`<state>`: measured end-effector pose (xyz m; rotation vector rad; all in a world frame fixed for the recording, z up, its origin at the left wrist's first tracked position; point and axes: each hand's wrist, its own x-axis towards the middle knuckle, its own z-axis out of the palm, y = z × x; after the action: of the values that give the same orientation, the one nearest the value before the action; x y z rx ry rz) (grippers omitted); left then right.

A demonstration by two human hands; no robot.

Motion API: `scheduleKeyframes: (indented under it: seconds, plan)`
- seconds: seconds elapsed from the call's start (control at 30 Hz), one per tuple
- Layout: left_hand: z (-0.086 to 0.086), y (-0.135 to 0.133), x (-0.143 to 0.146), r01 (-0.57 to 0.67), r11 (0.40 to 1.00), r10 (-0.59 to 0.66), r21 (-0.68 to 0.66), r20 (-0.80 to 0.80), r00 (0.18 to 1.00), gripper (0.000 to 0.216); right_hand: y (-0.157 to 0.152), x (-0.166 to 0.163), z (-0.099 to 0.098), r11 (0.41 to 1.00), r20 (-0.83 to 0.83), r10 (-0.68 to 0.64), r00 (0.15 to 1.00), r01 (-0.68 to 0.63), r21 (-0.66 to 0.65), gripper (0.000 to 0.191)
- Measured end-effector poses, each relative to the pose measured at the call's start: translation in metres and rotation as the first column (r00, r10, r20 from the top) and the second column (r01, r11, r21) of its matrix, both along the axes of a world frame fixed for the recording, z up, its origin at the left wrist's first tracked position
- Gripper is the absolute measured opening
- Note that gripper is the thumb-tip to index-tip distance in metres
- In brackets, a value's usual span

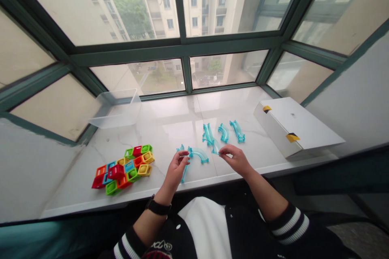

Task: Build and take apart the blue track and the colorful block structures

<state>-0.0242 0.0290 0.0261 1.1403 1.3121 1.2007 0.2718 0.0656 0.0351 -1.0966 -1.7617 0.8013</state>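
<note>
My left hand (178, 166) is closed around a translucent blue track piece (184, 175), whose ends show above and below my fingers. Close to those fingertips lies a curved blue track piece (199, 153). With thumb and forefinger together, my right hand (236, 160) pinches the lower end of another translucent blue track piece (215, 145). Its far end overlaps a straight blue piece (208, 131) in my view; whether they are joined I cannot tell. Beyond my right hand are a short curved piece (224, 132) and a slightly bent piece (237, 131).
Left of my hands, several colourful hollow blocks (124, 170) sit grouped on the white marble sill (170, 117). A clear plastic bin (118, 109) stands at the back left by the window. At the right is a white box (299, 123) with yellow-and-black tabs.
</note>
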Motion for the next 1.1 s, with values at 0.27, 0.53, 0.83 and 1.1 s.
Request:
scheduleKeyframes:
  seconds: [0.27, 0.53, 0.83, 1.1]
  plan:
    - [-0.011, 0.000, 0.010, 0.149, 0.987, -0.148, -0.053, 0.023, 0.989, 0.037, 0.019, 0.049, -0.021, 0.933, 0.108, -0.358, 0.927, 0.359, 0.012, 0.021]
    - [-0.009, -0.006, -0.016, 0.038, 0.996, -0.035, -0.078, 0.040, 0.999, 0.039, 0.051, 0.068, -0.033, 0.899, 0.234, -0.437, 0.868, 0.425, 0.101, 0.023]
    - [-0.017, -0.016, -0.051, -0.103, 0.992, 0.102, -0.074, -0.017, 0.995, 0.040, 0.080, 0.055, -0.049, 0.917, 0.319, -0.398, 0.860, 0.383, 0.111, 0.019]
    - [-0.021, -0.020, -0.056, -0.133, 0.986, 0.133, -0.104, -0.007, 0.991, 0.043, 0.086, 0.048, -0.061, 0.923, 0.336, -0.381, 0.861, 0.376, 0.083, 0.020]
